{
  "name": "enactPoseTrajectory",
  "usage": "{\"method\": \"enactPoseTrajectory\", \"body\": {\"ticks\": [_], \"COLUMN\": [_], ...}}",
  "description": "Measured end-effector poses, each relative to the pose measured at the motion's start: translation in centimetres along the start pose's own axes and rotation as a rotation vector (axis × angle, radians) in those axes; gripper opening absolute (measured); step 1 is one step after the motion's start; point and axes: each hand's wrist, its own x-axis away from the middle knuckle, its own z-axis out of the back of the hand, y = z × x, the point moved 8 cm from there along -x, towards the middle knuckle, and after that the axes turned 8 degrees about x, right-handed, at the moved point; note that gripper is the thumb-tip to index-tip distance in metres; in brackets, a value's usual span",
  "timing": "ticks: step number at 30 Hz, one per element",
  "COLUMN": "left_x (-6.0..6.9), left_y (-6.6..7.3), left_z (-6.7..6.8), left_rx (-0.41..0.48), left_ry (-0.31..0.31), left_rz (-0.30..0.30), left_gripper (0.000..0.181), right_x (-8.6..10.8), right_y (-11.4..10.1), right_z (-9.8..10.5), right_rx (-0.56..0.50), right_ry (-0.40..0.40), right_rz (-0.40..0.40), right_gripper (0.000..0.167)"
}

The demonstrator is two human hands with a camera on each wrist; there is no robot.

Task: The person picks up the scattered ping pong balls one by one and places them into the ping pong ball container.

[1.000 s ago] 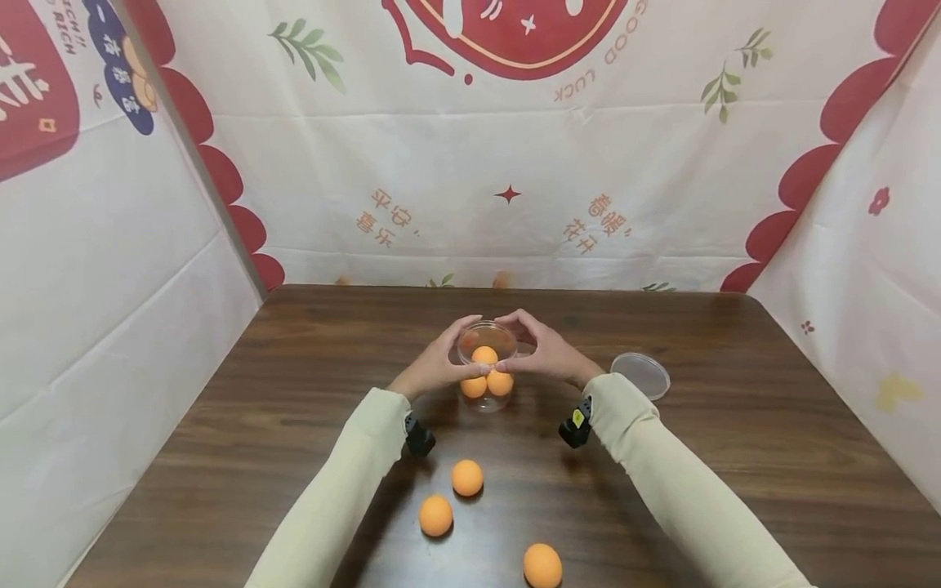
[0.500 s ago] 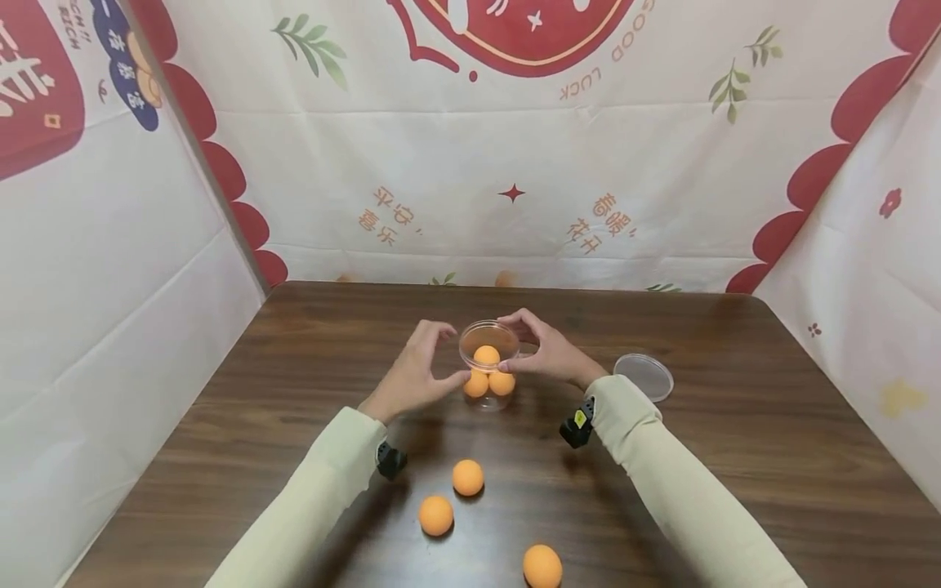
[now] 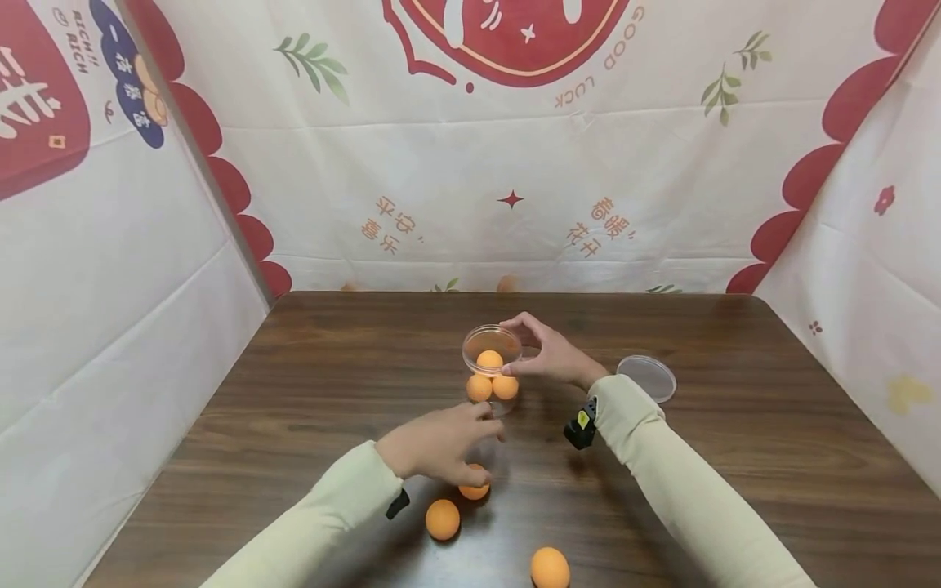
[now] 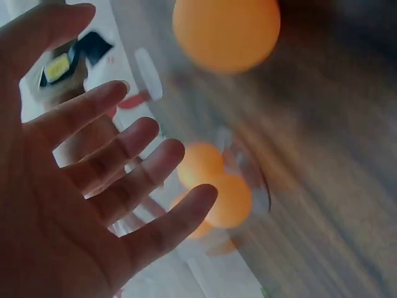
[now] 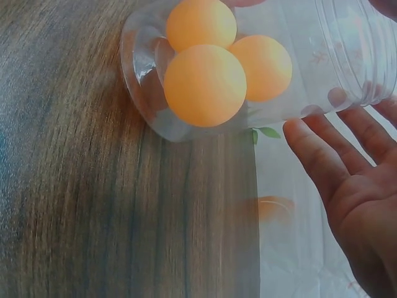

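A clear jar (image 3: 492, 349) stands upright on the table with three orange balls (image 5: 205, 85) inside. My right hand (image 3: 547, 353) holds the jar's right side near its rim, fingers behind and thumb in front; the right wrist view shows its fingers (image 5: 316, 146) against the clear wall. My left hand (image 3: 441, 445) is over an orange ball (image 3: 474, 483) in front of the jar, its thumb covering part of that ball. In the left wrist view the left fingers (image 4: 139, 174) are spread and hold nothing.
Two more orange balls lie on the table (image 3: 331, 351), one (image 3: 443, 520) just left of the covered ball and one (image 3: 550, 567) near the front edge. A clear round lid (image 3: 647, 378) lies beyond my right wrist. Printed cloth (image 3: 441, 163) hangs behind and at both sides.
My left hand has let go of the jar's left side and moved toward me, down over the nearer ball. My right hand has stayed on the jar.
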Motion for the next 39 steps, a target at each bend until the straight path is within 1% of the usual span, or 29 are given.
{"method": "enactPoseTrajectory", "body": {"ticks": [3, 7, 12, 18, 24, 28, 31, 33, 35, 39], "left_x": [-0.2, -0.3, -0.4, -0.2, -0.3, -0.2, -0.3, -0.4, -0.5, -0.8], "left_y": [0.4, 0.7, 0.8, 0.3, 0.0, -0.1, -0.2, -0.3, -0.5, -0.6], "left_z": [-0.9, -1.7, -2.7, -3.5, -4.0, -4.3, -4.2, -3.9, -3.2, -1.4], "left_rx": [-0.025, -0.066, -0.096, -0.07, -0.086, -0.105, -0.102, -0.106, -0.12, -0.116], "left_ry": [-0.016, -0.025, -0.053, -0.086, -0.123, -0.136, -0.142, -0.142, -0.138, -0.119], "left_rz": [0.005, 0.0, -0.009, 0.025, 0.069, 0.097, 0.104, 0.108, 0.115, 0.128], "left_gripper": [0.038, 0.038, 0.038, 0.035, 0.03, 0.024, 0.022, 0.02, 0.02, 0.021], "right_x": [0.0, 0.1, 0.2, 0.1, 0.1, 0.1, 0.0, 0.0, 0.0, 0.0], "right_y": [0.1, 0.3, 0.5, 0.5, 0.3, 0.1, 0.1, 0.1, 0.1, 0.1], "right_z": [-0.1, -0.1, 0.1, 0.1, -0.1, -0.1, -0.1, -0.1, -0.1, -0.1], "right_rx": [-0.005, -0.012, 0.0, 0.002, -0.005, 0.0, 0.005, 0.005, 0.004, -0.005], "right_ry": [-0.008, -0.008, 0.005, 0.002, -0.007, -0.011, -0.011, -0.011, -0.01, -0.004], "right_rz": [-0.007, -0.012, -0.02, -0.024, -0.022, -0.014, -0.008, -0.008, -0.006, -0.01], "right_gripper": [0.06, 0.06, 0.059, 0.059, 0.06, 0.06, 0.059, 0.059, 0.059, 0.059]}}
